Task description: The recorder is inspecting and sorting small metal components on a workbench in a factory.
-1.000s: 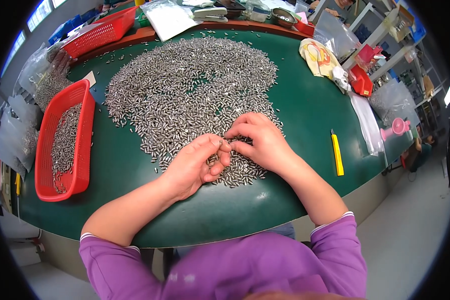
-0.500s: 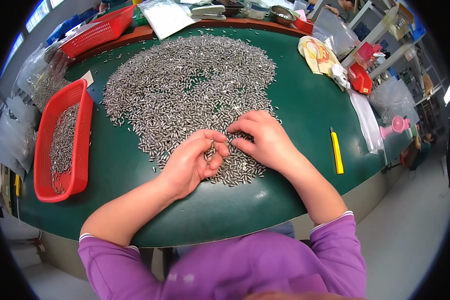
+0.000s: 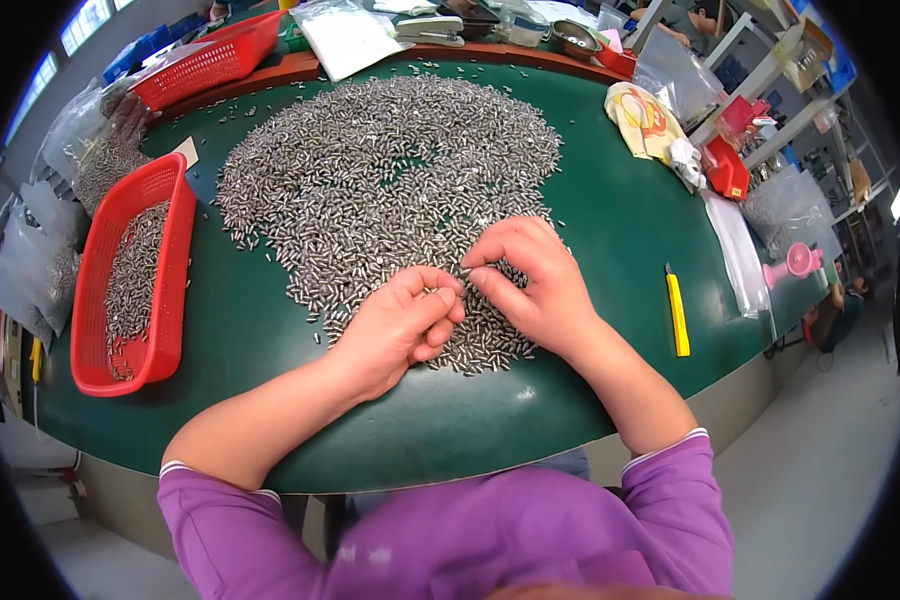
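Note:
A wide heap of small silvery metal pins (image 3: pixel 370 210) covers the middle of the green table. Over the heap's near part, my right hand (image 3: pixel 538 285) pinches a small metal pin (image 3: pixel 465 271) between thumb and forefinger. Just left of it, almost fingertip to fingertip, is my left hand (image 3: pixel 398 325), its fingers curled inward and the thumb against the forefinger. Whatever that closed hand may hold is hidden by the fingers. More of the pins lie in a red plastic basket (image 3: pixel 175 290) on the left.
A yellow cutter knife (image 3: pixel 677 315) lies to the right, near a white plastic strip (image 3: pixel 738 250) and a pink funnel-like object (image 3: pixel 798 261). A patterned cloth (image 3: pixel 645 120) is at the far right. Along the back stand another red basket (image 3: pixel 205 75), a plastic bag (image 3: pixel 345 38) and a stapler (image 3: pixel 430 30).
My right thumb and forefinger have closed together on a pin. My left fingers have curled in more tightly. The whole view has shifted slightly.

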### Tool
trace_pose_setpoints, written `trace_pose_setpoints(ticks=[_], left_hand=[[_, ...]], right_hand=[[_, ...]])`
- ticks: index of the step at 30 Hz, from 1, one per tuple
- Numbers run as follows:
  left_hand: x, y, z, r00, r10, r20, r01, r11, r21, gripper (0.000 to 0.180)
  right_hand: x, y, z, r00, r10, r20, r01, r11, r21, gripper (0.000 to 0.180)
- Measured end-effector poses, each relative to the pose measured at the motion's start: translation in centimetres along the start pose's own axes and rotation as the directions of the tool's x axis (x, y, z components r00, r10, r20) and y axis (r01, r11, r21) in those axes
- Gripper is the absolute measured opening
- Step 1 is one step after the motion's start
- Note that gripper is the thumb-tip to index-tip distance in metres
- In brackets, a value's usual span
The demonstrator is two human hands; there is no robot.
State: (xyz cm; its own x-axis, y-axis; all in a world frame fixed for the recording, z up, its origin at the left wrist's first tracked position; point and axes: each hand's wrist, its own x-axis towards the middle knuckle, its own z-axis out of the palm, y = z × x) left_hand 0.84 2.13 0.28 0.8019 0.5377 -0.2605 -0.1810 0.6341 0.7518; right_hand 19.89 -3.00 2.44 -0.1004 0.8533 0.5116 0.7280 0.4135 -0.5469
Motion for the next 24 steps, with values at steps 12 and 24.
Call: trace_pose_setpoints(ticks=[12, 24], left_hand=[[0.0, -0.1, -0.3, 0.999, 0.046, -0.002, -0.046, 0.999, -0.009, 0.015], [-0.1, 0.0, 0.1, 1.000, 0.018, -0.003, -0.018, 1.000, -0.022, 0.014]], right_hand=[[-0.1, 0.2, -1.1, 1.000, -0.029, -0.001, 0.029, 0.991, -0.134, 0.014], [-0.6, 1.3, -0.6, 0.988, 0.098, 0.116, -0.056, 0.944, -0.324, 0.010]])
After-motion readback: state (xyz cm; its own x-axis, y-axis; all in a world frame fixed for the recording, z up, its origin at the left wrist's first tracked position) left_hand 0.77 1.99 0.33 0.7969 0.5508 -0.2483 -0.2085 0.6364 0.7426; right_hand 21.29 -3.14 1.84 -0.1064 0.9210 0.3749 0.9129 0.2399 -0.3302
